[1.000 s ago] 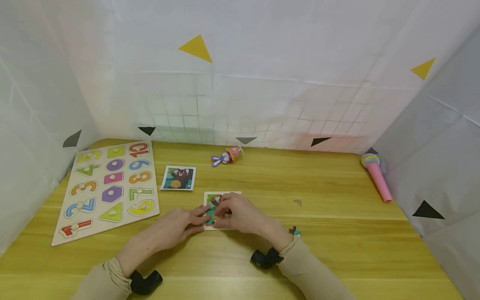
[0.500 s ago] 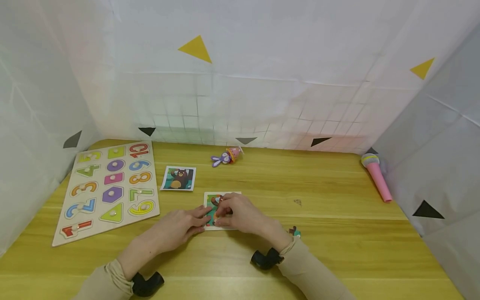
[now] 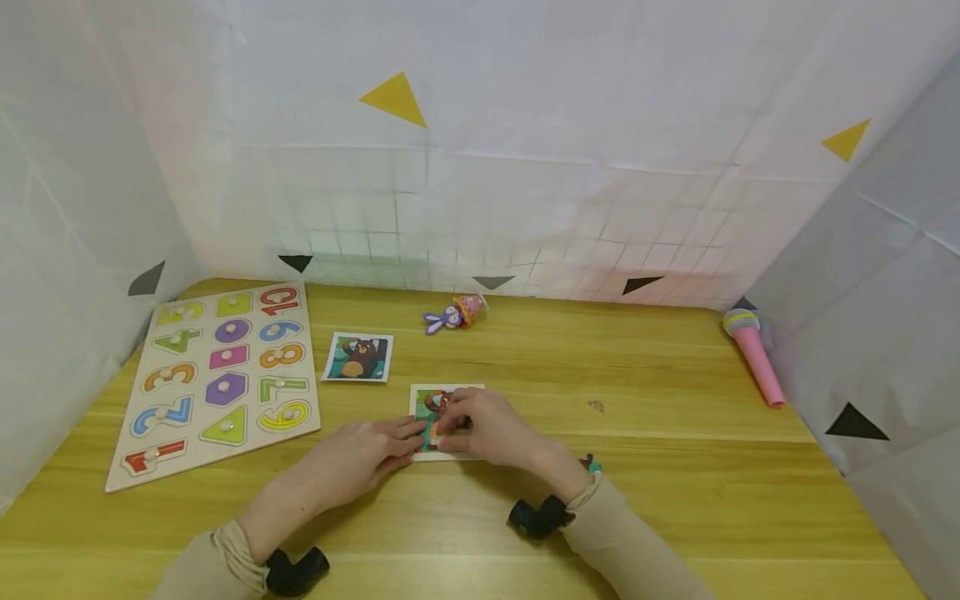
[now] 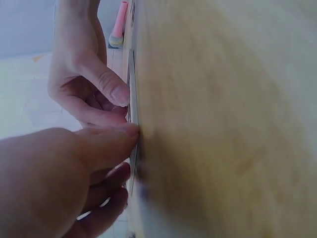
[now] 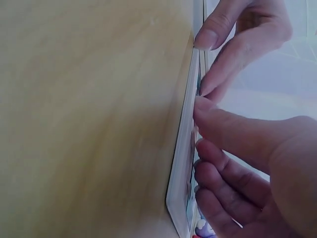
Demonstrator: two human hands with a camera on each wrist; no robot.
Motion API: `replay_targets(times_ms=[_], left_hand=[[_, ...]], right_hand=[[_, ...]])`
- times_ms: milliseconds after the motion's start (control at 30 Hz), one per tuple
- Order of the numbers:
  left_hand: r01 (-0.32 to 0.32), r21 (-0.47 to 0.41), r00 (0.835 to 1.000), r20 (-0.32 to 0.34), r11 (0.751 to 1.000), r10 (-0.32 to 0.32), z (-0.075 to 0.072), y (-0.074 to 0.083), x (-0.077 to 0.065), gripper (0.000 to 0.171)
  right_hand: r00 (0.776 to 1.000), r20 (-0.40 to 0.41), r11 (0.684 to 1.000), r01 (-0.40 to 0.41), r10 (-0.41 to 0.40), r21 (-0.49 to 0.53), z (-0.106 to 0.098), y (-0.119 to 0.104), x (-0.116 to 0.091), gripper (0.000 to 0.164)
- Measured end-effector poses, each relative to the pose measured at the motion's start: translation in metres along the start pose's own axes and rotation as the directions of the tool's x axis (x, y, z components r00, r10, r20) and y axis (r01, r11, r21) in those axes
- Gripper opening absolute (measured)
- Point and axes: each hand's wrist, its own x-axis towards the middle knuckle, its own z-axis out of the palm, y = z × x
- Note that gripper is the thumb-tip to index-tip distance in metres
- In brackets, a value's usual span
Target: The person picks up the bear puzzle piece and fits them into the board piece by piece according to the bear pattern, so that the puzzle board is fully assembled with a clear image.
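A small picture puzzle (image 3: pixel 431 402) with a white border and a bear on green lies flat mid-table. The fingers of my left hand (image 3: pixel 371 446) rest nearly straight on its left side, with the thumb at its near edge in the right wrist view. Over the puzzle's middle and right, my right hand (image 3: pixel 480 425) has thumb and fingers bent down, pinching a puzzle piece against the board; the fingers hide most of it. In the left wrist view, the right thumb and fingertips come right down to the thin board (image 4: pixel 133 153).
A bear picture card (image 3: pixel 356 358) lies behind my left hand. Left of it is a number-and-shape peg board (image 3: pixel 225 358). A purple rabbit toy (image 3: pixel 453 314) lies at the back, a pink toy microphone (image 3: pixel 757 358) at right. A small brown-and-teal piece (image 3: pixel 592 465) shows beside my right wrist.
My right fingers have shifted slightly right over the puzzle, so a bit more of the bear picture shows. The left hand stays at the left side.
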Motion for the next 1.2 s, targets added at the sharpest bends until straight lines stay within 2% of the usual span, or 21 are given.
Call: replay_targets(times_ms=[133, 233, 400, 467, 633, 800, 1200], left_hand=[[0.010, 0.064, 0.999, 0.035, 0.998, -0.012, -0.002, 0.005, 0.001, 0.034], [0.011, 0.082, 0.999, 0.039, 0.997, -0.015, -0.002, 0.008, 0.001, 0.034], [0.020, 0.060, 1.000, 0.023, 0.998, -0.022, 0.000, 0.007, 0.000, 0.034], [0.026, 0.038, 0.999, 0.026, 0.999, -0.027, 0.000, 0.007, 0.000, 0.035], [0.048, -0.015, 0.997, 0.053, 0.999, -0.047, 0.001, 0.006, 0.001, 0.037], [0.056, -0.020, 0.996, 0.066, 0.998, -0.055, 0.001, 0.006, 0.001, 0.036], [0.039, -0.026, 0.998, 0.054, 0.999, -0.038, 0.001, 0.006, 0.002, 0.035]], right_hand=[[1.000, 0.009, 1.000, 0.011, -0.012, 0.025, -0.003, 0.002, -0.003, 0.009], [1.000, 0.017, 1.000, -0.002, 0.002, 0.026, -0.007, 0.004, -0.005, 0.010], [0.998, 0.049, 0.999, -0.038, 0.038, 0.001, -0.013, 0.009, -0.010, 0.013], [0.997, 0.058, 0.998, -0.052, 0.050, 0.028, -0.019, 0.011, -0.014, 0.014], [0.994, 0.051, 0.991, -0.098, 0.094, 0.087, -0.034, 0.020, -0.029, 0.017], [0.990, 0.044, 0.988, -0.137, 0.134, 0.065, -0.042, 0.031, -0.043, 0.018], [0.989, 0.027, 0.987, -0.148, 0.146, 0.056, -0.069, 0.060, -0.082, 0.020]])
